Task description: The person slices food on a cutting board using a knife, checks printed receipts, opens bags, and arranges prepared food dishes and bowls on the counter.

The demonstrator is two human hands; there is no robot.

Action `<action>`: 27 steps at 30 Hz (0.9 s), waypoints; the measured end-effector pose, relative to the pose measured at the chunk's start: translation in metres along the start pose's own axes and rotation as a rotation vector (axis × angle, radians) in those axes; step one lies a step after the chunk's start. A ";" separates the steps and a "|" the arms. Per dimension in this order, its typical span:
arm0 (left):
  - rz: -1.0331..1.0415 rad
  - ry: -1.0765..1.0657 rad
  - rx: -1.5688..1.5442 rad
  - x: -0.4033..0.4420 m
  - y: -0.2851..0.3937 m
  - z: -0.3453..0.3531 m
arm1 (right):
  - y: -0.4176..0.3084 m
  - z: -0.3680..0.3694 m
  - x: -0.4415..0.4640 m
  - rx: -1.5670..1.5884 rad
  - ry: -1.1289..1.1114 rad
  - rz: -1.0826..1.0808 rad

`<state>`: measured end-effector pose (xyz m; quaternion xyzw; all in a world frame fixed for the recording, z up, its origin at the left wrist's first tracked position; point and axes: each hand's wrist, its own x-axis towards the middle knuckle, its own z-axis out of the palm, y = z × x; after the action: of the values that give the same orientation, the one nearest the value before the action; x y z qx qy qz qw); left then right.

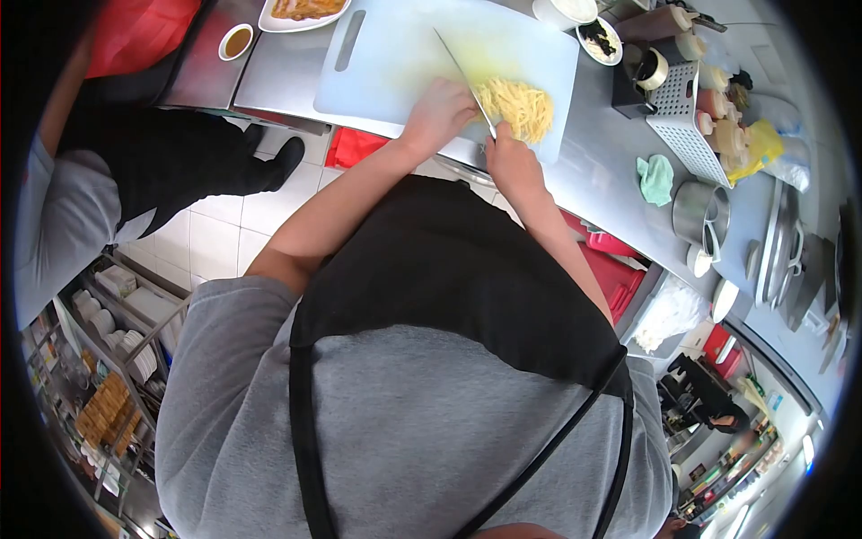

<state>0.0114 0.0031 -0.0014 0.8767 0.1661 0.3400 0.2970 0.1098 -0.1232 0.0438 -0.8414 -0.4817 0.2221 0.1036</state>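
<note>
My right hand (515, 165) is closed around the handle of a kitchen knife (460, 68), whose blade points away from me over a white cutting board (386, 81). Just left of the blade, my left hand (438, 119) rests on the board with its fingers curled in. Whatever lies under those fingertips is hidden. A heap of thin yellow strips (523, 110) lies right of the blade, close to my right hand. Yellowish wet smears mark the board beyond the knife.
A small bowl of brown sauce (236, 41) and a dish of food (303, 9) stand left. To the right are a bowl (599, 41), a perforated basket (690, 126) of bottles, a green cloth (655, 178) and a metal pot (700, 211). Another person (162, 171) stands at left.
</note>
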 end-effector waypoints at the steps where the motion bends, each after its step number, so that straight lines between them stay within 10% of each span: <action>1: 0.001 0.000 0.000 0.000 -0.001 0.001 | -0.001 -0.005 -0.005 0.000 0.001 0.000; 27: 0.018 -0.165 0.095 0.006 0.008 -0.017 | -0.007 -0.011 -0.026 -0.016 -0.044 0.073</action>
<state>0.0046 0.0072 0.0168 0.9163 0.1493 0.2609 0.2646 0.0983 -0.1413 0.0637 -0.8541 -0.4545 0.2405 0.0781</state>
